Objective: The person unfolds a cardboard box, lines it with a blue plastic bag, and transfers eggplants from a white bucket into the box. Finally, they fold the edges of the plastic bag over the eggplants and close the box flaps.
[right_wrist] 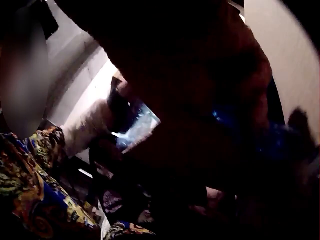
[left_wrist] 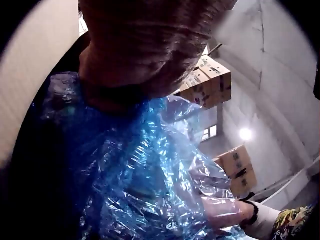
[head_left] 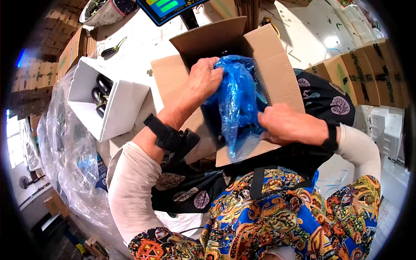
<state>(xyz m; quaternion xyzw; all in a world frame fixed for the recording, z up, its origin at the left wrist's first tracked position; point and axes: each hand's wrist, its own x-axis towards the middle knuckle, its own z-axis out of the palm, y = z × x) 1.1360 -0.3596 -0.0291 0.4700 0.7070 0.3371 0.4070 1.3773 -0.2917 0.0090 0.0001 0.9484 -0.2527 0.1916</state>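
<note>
A blue plastic bag (head_left: 238, 91) stands bunched up inside an open cardboard box (head_left: 277, 65), its film crinkled and shiny. My left hand (head_left: 203, 79) grips the top of the bag at its left side, fingers curled into the film. In the left wrist view the same bag (left_wrist: 145, 170) spreads below that hand (left_wrist: 140, 55). At the right front of the box, my right hand (head_left: 291, 125) has its fingers curled at the bag's edge. The right wrist view is very dark, with blue film showing beside the hand (right_wrist: 245, 75). What lies inside the bag is hidden.
A white foam box (head_left: 125, 104) holding several eggplants (head_left: 100, 93) tilts at the left. One eggplant (head_left: 110, 52) lies on the white surface behind. A scale display (head_left: 167, 8) stands beyond the cardboard box. Printed cartons (head_left: 364, 73) line the right; clear plastic sheeting (head_left: 69, 143) hangs at left.
</note>
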